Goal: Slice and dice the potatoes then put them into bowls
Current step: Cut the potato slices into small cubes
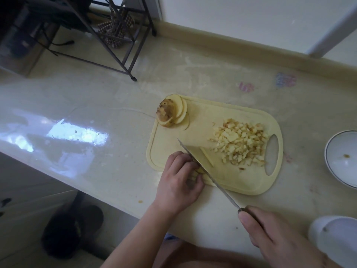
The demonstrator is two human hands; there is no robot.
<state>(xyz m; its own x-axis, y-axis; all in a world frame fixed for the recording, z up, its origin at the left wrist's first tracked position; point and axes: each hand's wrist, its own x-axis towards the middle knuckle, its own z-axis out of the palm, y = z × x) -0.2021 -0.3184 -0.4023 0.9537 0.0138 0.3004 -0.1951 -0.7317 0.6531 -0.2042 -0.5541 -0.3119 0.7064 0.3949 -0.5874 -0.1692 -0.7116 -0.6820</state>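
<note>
Right hand (pixel 280 235), nearest of all, grips the knife (pixel 204 171) handle, mid-dice on potato strips.

The pale bench (pixel 96 151) carries a cream cutting board (pixel 241 182), and at the bench's right edge a white bowl (pixel 336 167) sits all but empty, well apart from the blade. On the board's handle end lies a heap of diced potato (pixel 239 144); at its far corner, a fan of potato slices (pixel 173 113), one end piece skin-side up. The left hand (pixel 179 180) curls its fingers over a small bundle of potato strips (pixel 197 173) at the board's near edge, with the blade resting against them. I'd judge the dicing about half done: next, short even cuts, fingertips tucked back, then the fanned slices.
</note>
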